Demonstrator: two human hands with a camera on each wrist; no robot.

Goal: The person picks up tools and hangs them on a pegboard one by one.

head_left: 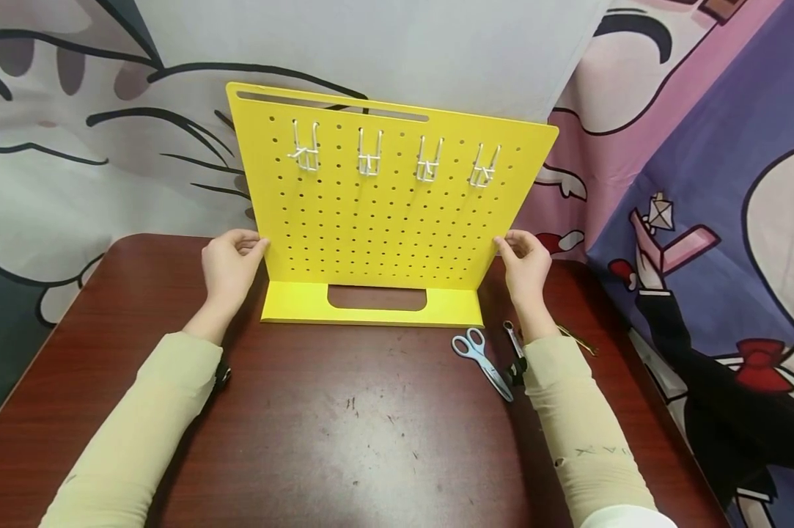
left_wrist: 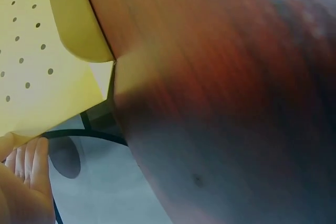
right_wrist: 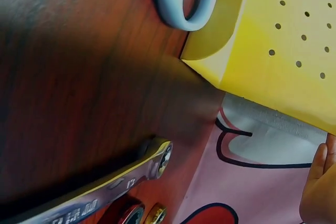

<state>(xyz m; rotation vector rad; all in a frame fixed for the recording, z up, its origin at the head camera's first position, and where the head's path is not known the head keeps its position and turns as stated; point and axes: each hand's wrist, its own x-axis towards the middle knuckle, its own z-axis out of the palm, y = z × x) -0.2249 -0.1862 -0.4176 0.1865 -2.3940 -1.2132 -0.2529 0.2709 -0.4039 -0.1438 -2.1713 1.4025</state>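
Note:
A yellow pegboard (head_left: 383, 220) stands upright on the table, its flat foot towards me. Several white wire hooks (head_left: 369, 152) hang in a row across its upper part. My left hand (head_left: 233, 265) pinches the board's left edge low down, thumb in front and fingers behind. On the opposite edge, at about the same height, my right hand (head_left: 525, 262) pinches the board in the same way. The left wrist view shows the left fingers (left_wrist: 38, 163) reaching behind the board's edge; in the right wrist view the right fingers (right_wrist: 317, 165) are at the edge too.
Light blue scissors (head_left: 481, 361) lie just in front of the board's right corner. A combination wrench (right_wrist: 121, 184) lies beside them, partly under my right forearm, with other ring-ended tools (right_wrist: 137, 212) nearby. A cartoon-printed cloth (head_left: 634, 147) hangs behind the brown table (head_left: 344, 440).

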